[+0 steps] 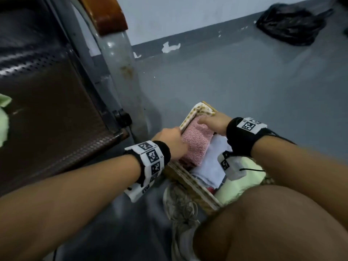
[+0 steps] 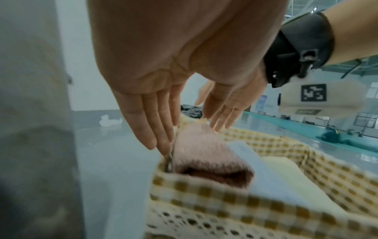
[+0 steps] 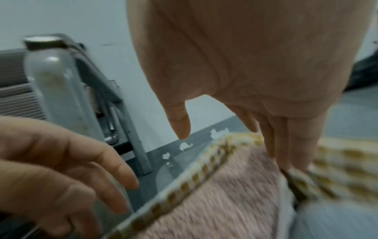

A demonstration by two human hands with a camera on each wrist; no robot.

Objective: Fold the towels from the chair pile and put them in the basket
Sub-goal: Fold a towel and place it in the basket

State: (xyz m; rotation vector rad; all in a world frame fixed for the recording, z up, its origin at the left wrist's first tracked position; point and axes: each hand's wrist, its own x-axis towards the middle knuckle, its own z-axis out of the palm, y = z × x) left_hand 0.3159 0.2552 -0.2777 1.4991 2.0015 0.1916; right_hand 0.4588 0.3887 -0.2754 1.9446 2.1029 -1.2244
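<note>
Grey floor [image 1: 235,78] runs under everything, and the basket [image 1: 190,182] with its yellow-checked cloth lining sits on it, close to the person's knee. Inside the basket, at the end nearest the chair, lies a folded pink towel [image 1: 195,142], soft and fuzzy. Next to it sits a folded white towel [image 1: 209,166], and then a pale yellow towel [image 1: 243,183] at the near end. The left hand [image 1: 170,142] is at the side of the pink towel, with its fingers [image 2: 152,126] straight and pressed together, pointing down between the towel and the basket wall. The right hand [image 1: 214,122] is at the far end of the pink towel, and its fingers [image 3: 294,145] are straight too and held close together, with the tips going down between the towel and the lining. The right thumb sticks out on its own. Neither hand is curled around the towel. Both wrists wear black bands with black-and-white square tags. Just left of the basket stands the chair [image 1: 56,113], with a dark seat full of little holes and a grey metal leg. A light green towel [image 1: 3,117] lies on the seat at the left edge of the head view. A worn sneaker [image 1: 180,208] is on the floor just beside the basket. Far off by the wall lies a black plastic bag [image 1: 290,25].
</note>
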